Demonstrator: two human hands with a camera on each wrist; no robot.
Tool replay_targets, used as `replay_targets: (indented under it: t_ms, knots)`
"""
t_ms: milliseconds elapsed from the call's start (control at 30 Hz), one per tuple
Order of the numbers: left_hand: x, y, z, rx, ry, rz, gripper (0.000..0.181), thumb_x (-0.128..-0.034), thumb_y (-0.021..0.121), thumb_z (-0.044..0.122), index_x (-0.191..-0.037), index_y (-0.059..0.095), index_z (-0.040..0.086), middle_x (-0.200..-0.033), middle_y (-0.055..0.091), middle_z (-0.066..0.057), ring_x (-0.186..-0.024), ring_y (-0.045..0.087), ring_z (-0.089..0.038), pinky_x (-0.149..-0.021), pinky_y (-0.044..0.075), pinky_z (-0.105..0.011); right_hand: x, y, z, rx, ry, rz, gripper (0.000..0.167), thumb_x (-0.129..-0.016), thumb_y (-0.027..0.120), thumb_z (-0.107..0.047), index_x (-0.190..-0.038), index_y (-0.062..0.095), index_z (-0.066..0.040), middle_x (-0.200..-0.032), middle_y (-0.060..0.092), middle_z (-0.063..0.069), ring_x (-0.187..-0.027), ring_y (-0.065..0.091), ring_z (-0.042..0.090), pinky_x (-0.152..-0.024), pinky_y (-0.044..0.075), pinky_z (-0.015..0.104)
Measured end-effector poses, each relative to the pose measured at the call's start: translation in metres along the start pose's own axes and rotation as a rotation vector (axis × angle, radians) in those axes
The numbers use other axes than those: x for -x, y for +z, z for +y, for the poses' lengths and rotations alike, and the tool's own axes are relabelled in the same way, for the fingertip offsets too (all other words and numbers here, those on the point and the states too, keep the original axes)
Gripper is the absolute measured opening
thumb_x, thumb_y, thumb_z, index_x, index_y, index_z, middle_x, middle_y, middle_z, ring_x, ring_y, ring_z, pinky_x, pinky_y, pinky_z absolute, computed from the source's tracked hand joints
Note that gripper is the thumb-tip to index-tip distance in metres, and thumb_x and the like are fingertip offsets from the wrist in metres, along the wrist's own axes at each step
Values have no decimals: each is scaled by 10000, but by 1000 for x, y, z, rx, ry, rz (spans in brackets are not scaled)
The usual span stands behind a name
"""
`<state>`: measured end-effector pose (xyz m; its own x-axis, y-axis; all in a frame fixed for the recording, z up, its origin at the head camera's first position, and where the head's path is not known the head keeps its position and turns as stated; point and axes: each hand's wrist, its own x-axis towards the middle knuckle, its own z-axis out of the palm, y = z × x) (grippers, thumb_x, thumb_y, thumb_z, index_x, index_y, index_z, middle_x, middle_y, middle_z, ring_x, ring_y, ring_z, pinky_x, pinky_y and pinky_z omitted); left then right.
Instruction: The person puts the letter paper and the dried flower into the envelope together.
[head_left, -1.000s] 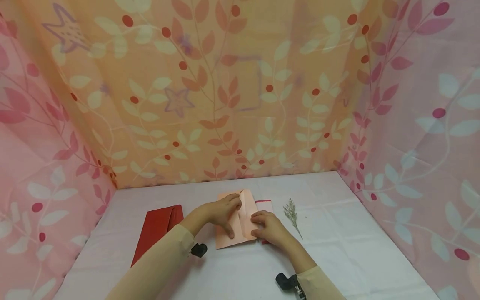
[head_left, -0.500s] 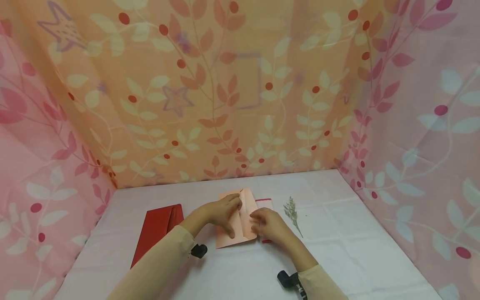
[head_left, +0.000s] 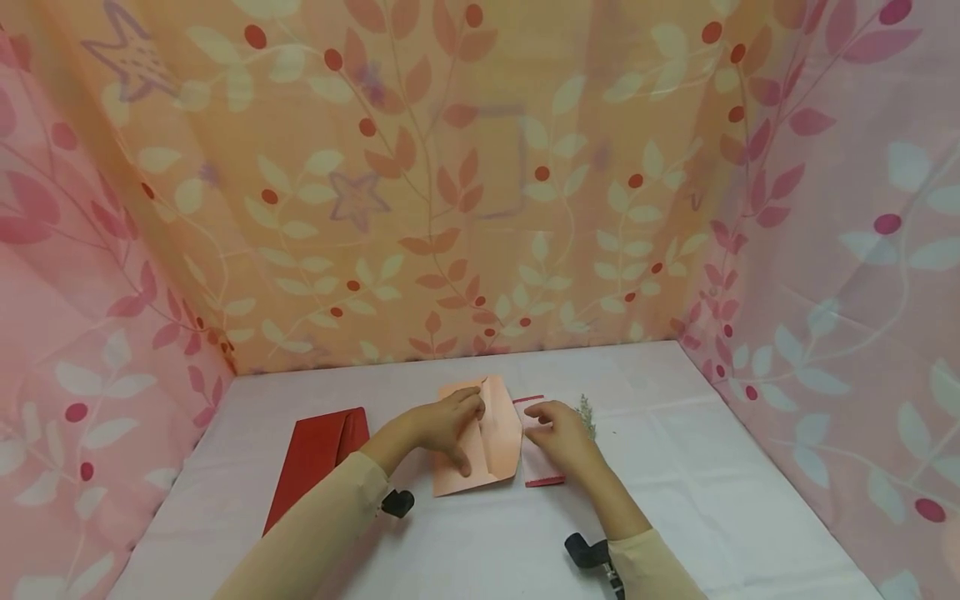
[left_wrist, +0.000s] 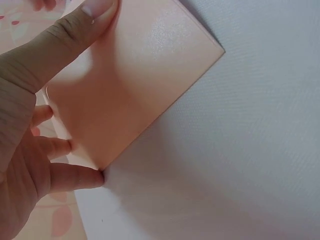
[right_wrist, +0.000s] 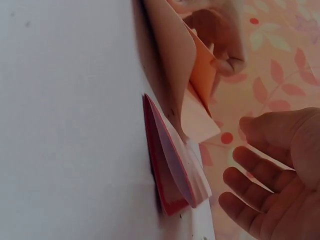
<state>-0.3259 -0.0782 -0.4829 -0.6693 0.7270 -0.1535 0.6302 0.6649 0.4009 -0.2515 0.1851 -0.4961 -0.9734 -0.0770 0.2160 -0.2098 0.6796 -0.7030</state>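
A peach paper envelope (head_left: 501, 442) lies on the table with its flap raised toward the right. My left hand (head_left: 448, 427) rests on its left part, fingers spread. In the left wrist view the thumb (left_wrist: 65, 40) presses on the paper (left_wrist: 145, 65) and other fingertips touch near its edge. My right hand (head_left: 564, 437) hovers just right of the flap, fingers loosely bent and holding nothing. Beneath that hand is a folded white card with red edges (head_left: 545, 482), standing slightly apart at its fold in the right wrist view (right_wrist: 172, 165).
A red envelope-like folder (head_left: 309, 454) lies at the left, partly behind the left forearm. Beyond the right hand shows a dried plant sprig (head_left: 587, 412), its stem hidden. Patterned curtains (head_left: 420, 208) enclose the white table (head_left: 675, 500) at the back and sides.
My right hand has let go of the envelope flap and moved right, over the card and part of the sprig. The flap now extends further right. My left hand stays put.
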Motion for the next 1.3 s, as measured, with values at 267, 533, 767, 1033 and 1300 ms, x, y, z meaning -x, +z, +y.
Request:
replay_targets:
  t_ms: [267,533,767,1033,1300]
  knots:
    - [2,2,-2,22,4,23,880,-583,957,557,-1197,414,239,-1672,201,-152,-1522,288,-357,-1135,409,-493,-2,-11,13,31,107,-6,322,-866,808,-162,-1163,724,-69,-1122,729,72,-995,679,249,-878,560,450]
    - [0,5,-6,26,13,23,895,-577,944,580,-1204,405,239,-1680,186,-157,-1536,265,-347,-1155,388,-493,-3,-6,24,100,240,-28,374,-828,836,-210,-1125,714,-18,-965,718,75,-906,665,218,-847,554,464]
    - [0,4,-5,32,4,16,888,-590,945,567,-1210,405,232,-1680,187,-162,-1531,276,-349,-1165,376,-497,0,-4,26,156,275,-55,435,-788,866,-275,-1113,716,-28,-864,666,20,-820,608,190,-776,523,430]
    - [2,2,-2,37,6,12,886,-595,949,553,-1214,416,209,-1675,197,-169,-1532,269,-356,-1167,369,-512,1,0,25,197,280,-40,476,-776,879,-306,-1122,712,-26,-805,661,-3,-769,605,171,-725,520,413]
    - [0,3,-4,15,-20,5,898,-591,938,584,-1230,408,244,-1688,189,-128,-1545,253,-300,-1184,357,-475,2,0,25,190,277,-17,469,-763,885,-263,-1132,716,-28,-840,663,20,-780,595,181,-711,505,402]
